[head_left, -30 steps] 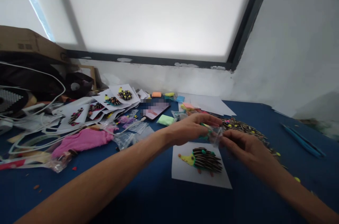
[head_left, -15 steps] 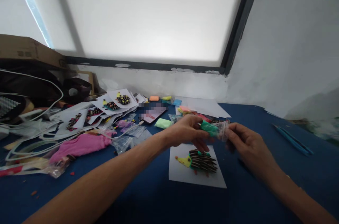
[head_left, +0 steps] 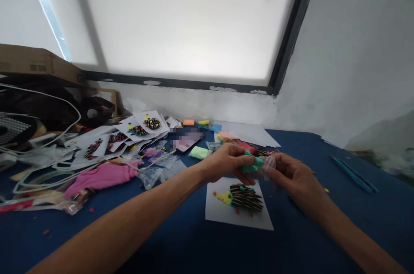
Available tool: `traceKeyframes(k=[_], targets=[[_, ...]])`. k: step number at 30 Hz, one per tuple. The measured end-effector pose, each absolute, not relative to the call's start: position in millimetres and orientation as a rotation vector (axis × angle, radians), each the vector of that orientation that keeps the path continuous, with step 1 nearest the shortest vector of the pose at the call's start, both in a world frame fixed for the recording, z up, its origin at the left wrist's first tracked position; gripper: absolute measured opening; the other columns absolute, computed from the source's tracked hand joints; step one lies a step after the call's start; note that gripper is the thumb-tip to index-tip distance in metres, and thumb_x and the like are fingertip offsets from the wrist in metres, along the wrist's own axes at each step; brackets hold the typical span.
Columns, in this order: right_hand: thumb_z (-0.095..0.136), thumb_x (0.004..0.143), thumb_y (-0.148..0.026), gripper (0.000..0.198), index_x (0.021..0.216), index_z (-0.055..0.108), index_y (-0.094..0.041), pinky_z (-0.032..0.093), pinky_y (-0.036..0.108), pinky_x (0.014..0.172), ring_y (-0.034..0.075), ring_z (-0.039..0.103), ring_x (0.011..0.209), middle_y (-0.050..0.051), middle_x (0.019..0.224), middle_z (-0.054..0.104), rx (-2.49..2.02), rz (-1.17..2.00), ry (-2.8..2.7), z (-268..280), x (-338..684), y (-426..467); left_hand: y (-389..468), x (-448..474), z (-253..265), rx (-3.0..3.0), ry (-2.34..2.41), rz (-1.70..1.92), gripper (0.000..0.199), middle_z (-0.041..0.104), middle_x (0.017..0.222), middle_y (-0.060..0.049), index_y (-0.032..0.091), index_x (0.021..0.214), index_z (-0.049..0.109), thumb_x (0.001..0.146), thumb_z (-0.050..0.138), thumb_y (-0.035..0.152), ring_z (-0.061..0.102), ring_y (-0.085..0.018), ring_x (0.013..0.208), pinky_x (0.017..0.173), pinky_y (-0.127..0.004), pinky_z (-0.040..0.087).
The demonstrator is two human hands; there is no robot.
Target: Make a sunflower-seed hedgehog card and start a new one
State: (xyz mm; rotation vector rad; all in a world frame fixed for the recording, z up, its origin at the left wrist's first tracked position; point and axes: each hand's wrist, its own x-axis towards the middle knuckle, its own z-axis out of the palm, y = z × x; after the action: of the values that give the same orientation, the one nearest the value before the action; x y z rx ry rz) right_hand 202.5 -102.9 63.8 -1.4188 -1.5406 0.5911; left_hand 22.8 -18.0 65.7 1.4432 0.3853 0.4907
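Hands are meeting at the centre of the frame, just above a white sheet (head_left: 226, 211) that is lying on the blue table (head_left: 181, 248). The left hand (head_left: 226, 163) is coming in from the lower left and is pinching a lump of green clay (head_left: 252, 166) between thumb and fingers, the grip closed on it. The right hand (head_left: 293, 177) is reaching in from the lower right and is gripping a small clear bag (head_left: 269, 163), which is touching the clay; how much of the clay is sitting inside the bag cannot be told, as that spot is blurred. On the sheet below, a hedgehog (head_left: 241, 196) made of striped seeds with a yellow snout is lying flat, with a green dot on its back. Further sheets (head_left: 142, 125) bearing similar figures are piling up toward the left of centre, beside a phone (head_left: 187, 140) and a pale green block (head_left: 199, 152). A pink cloth (head_left: 101, 177) is lying at the left, near loose white cables (head_left: 42, 157) and clear wrappers (head_left: 155, 172). A cardboard box (head_left: 35, 64) is sitting at the upper left, under the bright window (head_left: 181, 19). Two blue tools (head_left: 354, 174) are lying at the right edge of the table, well apart from both hands.
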Motion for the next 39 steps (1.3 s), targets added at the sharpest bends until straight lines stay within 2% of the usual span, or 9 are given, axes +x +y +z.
traceKeyframes(k=[5, 11, 17, 23, 26, 28, 30, 33, 39], targets=[[0.063, 0.077, -0.051, 0.032, 0.063, 0.052, -0.023, 0.039, 0.023, 0.04, 0.01, 0.045, 0.04, -0.005, 0.048, 0.049, -1.412, 0.528, -1.527, 62.5, 203.1, -102.4, -19.1, 25.3, 67.5, 1.469, 0.325, 0.519, 0.01, 0.067, 0.077, -0.008, 0.008, 0.087, 0.062, 0.091, 0.056, 0.016, 0.068, -0.013, 0.061, 0.06, -0.026, 0.057], [0.063, 0.077, -0.048, 0.03, 0.063, 0.054, -0.023, 0.041, 0.024, 0.042, 0.01, 0.047, 0.042, -0.004, 0.05, 0.051, -1.409, 0.492, -1.538, 63.8, 203.3, -102.1, -16.0, 25.7, 61.8, 1.414, 0.315, 0.473, 0.012, 0.069, 0.083, -0.009, 0.01, 0.095, 0.061, 0.088, 0.062, 0.019, 0.069, -0.015, 0.064, 0.064, -0.029, 0.057], [0.064, 0.077, -0.047, 0.025, 0.082, 0.066, -0.022, 0.045, 0.025, 0.047, 0.013, 0.052, 0.049, -0.002, 0.057, 0.058, -1.395, 0.49, -1.577, 65.5, 199.5, -107.1, -16.8, 23.1, 60.6, 1.448, 0.408, 0.406, 0.021, 0.067, 0.074, -0.007, 0.011, 0.087, 0.062, 0.086, 0.068, 0.031, 0.066, -0.015, 0.055, 0.063, -0.033, 0.056], [0.062, 0.078, -0.05, 0.03, 0.079, 0.065, -0.02, 0.042, 0.025, 0.044, 0.012, 0.049, 0.047, -0.001, 0.055, 0.057, -1.433, 0.493, -1.557, 64.0, 200.5, -106.0, -16.1, 27.3, 58.1, 1.439, 0.367, 0.543, 0.009, 0.067, 0.074, -0.005, 0.01, 0.087, 0.064, 0.081, 0.068, 0.016, 0.067, -0.014, 0.061, 0.064, -0.029, 0.056], [0.063, 0.076, -0.054, 0.034, 0.073, 0.063, -0.02, 0.043, 0.026, 0.044, 0.013, 0.05, 0.045, -0.002, 0.052, 0.055, -1.448, 0.542, -1.576, 65.6, 202.1, -105.5, -16.2, 28.1, 56.3, 1.433, 0.369, 0.587, 0.015, 0.067, 0.075, -0.003, 0.011, 0.094, 0.065, 0.08, 0.07, 0.014, 0.065, -0.011, 0.061, 0.062, -0.026, 0.055], [0.064, 0.075, -0.054, 0.034, 0.07, 0.064, -0.02, 0.043, 0.026, 0.045, 0.013, 0.05, 0.046, -0.002, 0.051, 0.054, -1.452, 0.566, -1.596, 67.1, 202.4, -106.1, -16.7, 28.5, 54.8, 1.43, 0.361, 0.597, 0.016, 0.067, 0.077, -0.003, 0.011, 0.093, 0.065, 0.079, 0.072, 0.017, 0.065, -0.01, 0.064, 0.063, -0.024, 0.054], [0.064, 0.074, -0.052, 0.031, 0.072, 0.065, -0.021, 0.043, 0.026, 0.045, 0.013, 0.051, 0.047, -0.002, 0.053, 0.054, -1.453, 0.582, -1.616, 68.5, 202.0, -107.1, -17.5, 29.6, 52.6, 1.429, 0.366, 0.595, 0.017, 0.065, 0.074, -0.003, 0.011, 0.082, 0.063, 0.08, 0.073, 0.024, 0.063, -0.01, 0.064, 0.064, -0.025, 0.054], [0.067, 0.071, -0.045, 0.024, 0.073, 0.066, -0.021, 0.043, 0.026, 0.045, 0.013, 0.052, 0.049, -0.002, 0.057, 0.057, -1.451, 0.609, -1.645, 70.1, 201.4, -108.5, -18.7, 31.5, 50.0, 1.421, 0.393, 0.59, 0.03, 0.063, 0.07, -0.002, 0.012, 0.071, 0.056, 0.079, 0.074, 0.034, 0.062, -0.01, 0.059, 0.061, -0.026, 0.053], [0.064, 0.075, -0.045, 0.023, 0.07, 0.062, -0.023, 0.044, 0.026, 0.047, 0.013, 0.051, 0.048, -0.003, 0.053, 0.055, -1.429, 0.556, -1.608, 73.5, 203.6, -109.1, -20.8, 29.1, 54.7, 1.472, 0.349, 0.627, 0.038, 0.063, 0.069, -0.003, 0.013, 0.072, 0.059, 0.083, 0.068, 0.048, 0.061, -0.011, 0.056, 0.055, -0.026, 0.05]])
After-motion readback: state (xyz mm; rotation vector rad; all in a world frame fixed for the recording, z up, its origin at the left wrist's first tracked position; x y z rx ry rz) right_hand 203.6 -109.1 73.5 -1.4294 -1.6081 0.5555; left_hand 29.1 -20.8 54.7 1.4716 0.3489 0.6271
